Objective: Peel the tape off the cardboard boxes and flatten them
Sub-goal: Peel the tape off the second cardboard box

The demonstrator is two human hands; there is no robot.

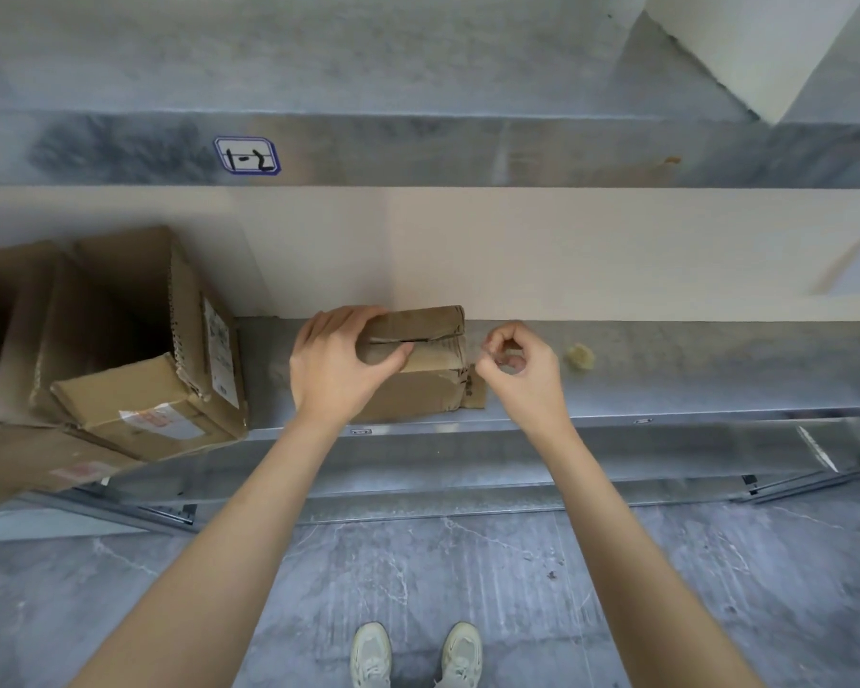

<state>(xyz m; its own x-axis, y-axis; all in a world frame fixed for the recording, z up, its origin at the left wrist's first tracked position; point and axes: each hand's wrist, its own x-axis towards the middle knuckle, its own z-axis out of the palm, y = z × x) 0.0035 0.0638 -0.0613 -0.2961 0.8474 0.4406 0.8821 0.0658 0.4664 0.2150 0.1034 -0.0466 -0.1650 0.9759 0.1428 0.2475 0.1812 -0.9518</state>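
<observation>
My left hand [341,362] clamps the box [418,360], still unflattened; right hand [520,367], at 3 o'clock, pinches clear tape, I judge.

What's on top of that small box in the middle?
The left hand rests on the small box, covering its left end. The top seam shows a dark slit; the inside stays hidden.

Left hand [336,362] grips the small cardboard box [420,369] on the metal shelf [666,384]; right hand [520,365] pinches beside it.

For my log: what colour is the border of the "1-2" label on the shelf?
Blue border around white, clearest in the head view.
</observation>
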